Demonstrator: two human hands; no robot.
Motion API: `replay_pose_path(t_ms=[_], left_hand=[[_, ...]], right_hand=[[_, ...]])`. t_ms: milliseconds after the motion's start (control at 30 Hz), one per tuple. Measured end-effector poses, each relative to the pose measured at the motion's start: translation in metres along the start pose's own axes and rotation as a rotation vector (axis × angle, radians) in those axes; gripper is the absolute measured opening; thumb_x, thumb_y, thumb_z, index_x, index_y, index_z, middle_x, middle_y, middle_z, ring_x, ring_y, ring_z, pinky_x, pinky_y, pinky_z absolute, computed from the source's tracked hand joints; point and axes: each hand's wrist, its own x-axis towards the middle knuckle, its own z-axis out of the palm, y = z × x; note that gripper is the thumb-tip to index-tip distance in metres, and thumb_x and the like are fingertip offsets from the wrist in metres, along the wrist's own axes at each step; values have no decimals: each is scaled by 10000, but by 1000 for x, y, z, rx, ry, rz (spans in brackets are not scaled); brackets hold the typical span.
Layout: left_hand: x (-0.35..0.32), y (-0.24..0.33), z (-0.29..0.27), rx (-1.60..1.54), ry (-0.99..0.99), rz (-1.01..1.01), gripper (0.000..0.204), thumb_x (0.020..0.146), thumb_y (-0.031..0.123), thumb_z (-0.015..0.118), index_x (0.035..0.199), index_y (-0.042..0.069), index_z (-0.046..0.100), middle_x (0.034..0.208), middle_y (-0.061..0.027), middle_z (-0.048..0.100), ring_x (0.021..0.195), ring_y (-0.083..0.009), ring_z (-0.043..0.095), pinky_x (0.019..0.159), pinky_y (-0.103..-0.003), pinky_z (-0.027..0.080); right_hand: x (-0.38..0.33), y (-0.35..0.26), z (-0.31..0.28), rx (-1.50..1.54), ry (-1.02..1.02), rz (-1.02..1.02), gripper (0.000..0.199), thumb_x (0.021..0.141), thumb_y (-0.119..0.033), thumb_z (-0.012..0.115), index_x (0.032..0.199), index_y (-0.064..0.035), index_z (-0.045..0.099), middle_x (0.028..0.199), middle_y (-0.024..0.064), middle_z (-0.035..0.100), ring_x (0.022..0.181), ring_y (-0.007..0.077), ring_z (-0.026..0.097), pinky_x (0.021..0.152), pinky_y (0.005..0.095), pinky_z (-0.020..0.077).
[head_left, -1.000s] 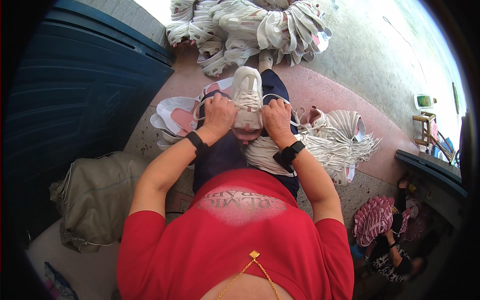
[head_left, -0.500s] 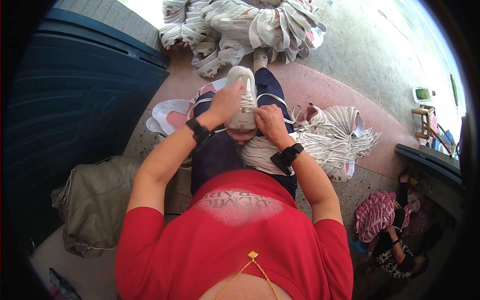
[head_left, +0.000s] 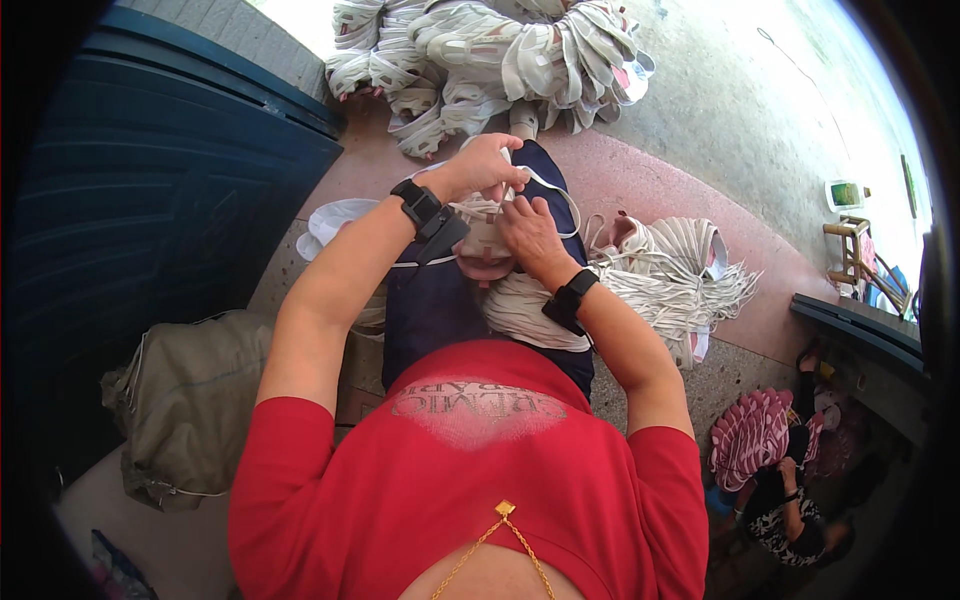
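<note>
On my thighs lies a white and pink shoe upper, its toe end pointing away from me and largely covered by my hands. My left hand is above its lacing area, fingers bent round a white shoelace that loops out to the right over my leg. Close beside it, my right hand is closed at the right edge of the eyelets, fingertips on the lace there; the exact grip is partly hidden.
A bundle of white laces with stacked shoe uppers lies by my right leg. Beyond my feet is a large heap of uppers. A blue door and a tan sack stand left. Another person sits lower right beside pink uppers.
My left hand has lifted from the shoe's left side and moved right across its lacing, drawing lace. My right hand has shifted slightly up and left along the eyelets.
</note>
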Motion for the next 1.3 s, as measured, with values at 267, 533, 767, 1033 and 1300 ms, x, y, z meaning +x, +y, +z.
replay_pose_path(t_ms=[267,533,767,1033,1300], left_hand=[[-5,-21,23,286,-10,-72,667,805,80,725,1397,-24,437,767,-118,661,451,-120,579,349,-279,394],[-33,-69,-16,994,288,248,287,914,127,545,1185,35,577,927,-289,671,905,-440,659,782,-512,508],[-47,-106,-53,925,202,454,421,884,132,619,1287,39,541,819,-192,664,677,-356,630,630,-452,494],[-78,-60,-51,105,135,-155,521,852,71,582,1370,80,533,763,1,611,443,-48,465,372,-207,310],[-78,-74,-59,-177,150,-224,424,863,49,577,1285,86,554,771,-14,594,417,-54,435,342,-221,270]], right_hand=[[46,24,-243,910,834,106,242,952,116,426,1168,47,511,938,140,668,848,247,669,807,386,579],[17,80,-268,1472,869,458,213,1064,-173,474,878,-89,537,679,-21,445,573,64,370,506,233,315],[8,-4,-51,1354,-249,771,201,904,-225,653,928,-29,691,715,30,612,633,107,552,585,278,437],[22,-66,17,363,-179,493,169,885,-200,586,881,-42,644,747,177,695,708,327,716,611,437,563],[32,-62,32,329,-320,432,203,826,-192,666,887,-6,612,779,180,706,680,332,721,573,422,565]])
